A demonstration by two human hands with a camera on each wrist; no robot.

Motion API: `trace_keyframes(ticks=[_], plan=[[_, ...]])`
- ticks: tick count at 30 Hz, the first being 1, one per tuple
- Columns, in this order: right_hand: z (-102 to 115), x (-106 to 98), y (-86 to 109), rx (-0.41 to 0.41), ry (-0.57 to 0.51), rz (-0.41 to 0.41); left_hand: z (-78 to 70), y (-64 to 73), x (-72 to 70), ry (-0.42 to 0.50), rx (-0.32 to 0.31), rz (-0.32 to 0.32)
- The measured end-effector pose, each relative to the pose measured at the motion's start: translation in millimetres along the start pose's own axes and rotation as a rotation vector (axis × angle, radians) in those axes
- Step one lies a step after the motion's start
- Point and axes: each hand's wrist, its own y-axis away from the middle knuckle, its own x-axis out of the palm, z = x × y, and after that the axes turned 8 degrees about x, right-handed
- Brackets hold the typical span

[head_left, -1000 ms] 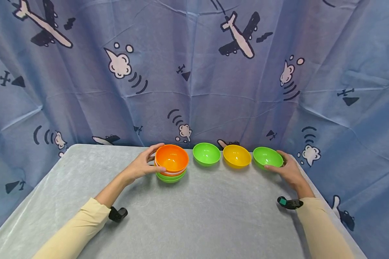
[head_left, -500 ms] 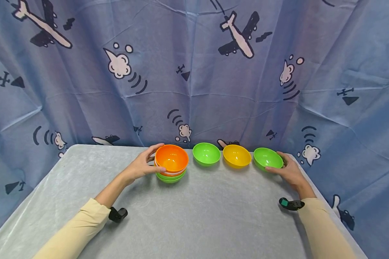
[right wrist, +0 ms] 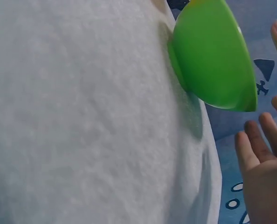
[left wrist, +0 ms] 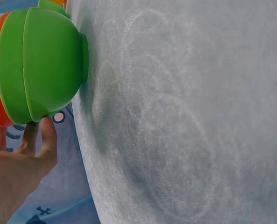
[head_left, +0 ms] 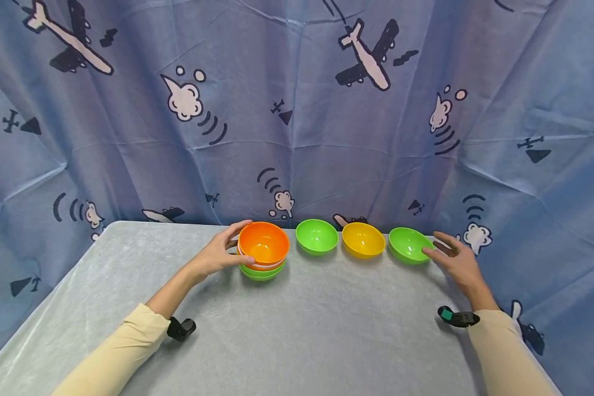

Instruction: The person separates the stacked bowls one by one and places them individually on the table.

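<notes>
At the back left of the table stands a stack of nested bowls (head_left: pixel 264 245): an orange one on top, a white rim and more orange below, green ones at the bottom. My left hand (head_left: pixel 216 257) holds the stack from its left side, thumb along the front and fingers behind. In the left wrist view, fingertips touch the lower green bowls (left wrist: pixel 50 60). A single green bowl (head_left: pixel 407 246) sits upright at the row's right end. Just right of it is my right hand (head_left: pixel 459 265), fingers spread and holding nothing; the right wrist view shows a gap between fingers and bowl.
Between the stack and the right-end bowl, another green bowl (head_left: pixel 317 238) and a yellow bowl (head_left: pixel 363 241) stand in the same row. The row lies along the back edge of the grey-white table (head_left: pixel 317 330). A blue patterned curtain (head_left: pixel 237 110) hangs right behind.
My right hand has let go of the right-end green bowl and moved a little to the right. The left hand still holds the stack in the same spot.
</notes>
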Motion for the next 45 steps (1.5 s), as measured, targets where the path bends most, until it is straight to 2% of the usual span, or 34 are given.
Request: trace_keyframes(ticks=[3,6,12,17,22,30,36,45], plan=[[0.1,-2.5,2.4,-0.037,-0.006,-0.064,0.7,0.0,0.0,0.003,-0.001,-0.002],[2.6,-3.5,3.7,-0.087,-0.024,-0.085,0.8,0.4,-0.2,0.003,-0.003,-0.003],[11.2,-1.9,4.0,-0.125,-0.017,-0.107,0.5,1.6,0.4,0.012,-0.01,0.001],[19.1,1.3,1.4,-0.159,-0.07,-0.074,2.4,3.5,0.7,0.025,-0.031,0.015],[30.5,9.0,-1.8,-0.178,-0.073,-0.051,4.2,4.3,0.6,0.019,-0.018,0.03],[58.8,33.6,-4.7,-0.237,-0.091,0.003,6.2,3.9,-1.3,-0.005,0.005,0.021],[78.2,52.8,-5.3,-0.277,-0.12,0.041,5.2,3.0,-2.5,-0.004,-0.005,0.02],[90.5,79.1,-5.6,-0.326,-0.157,0.147,5.5,2.8,-2.1,-0.006,-0.008,0.023]])
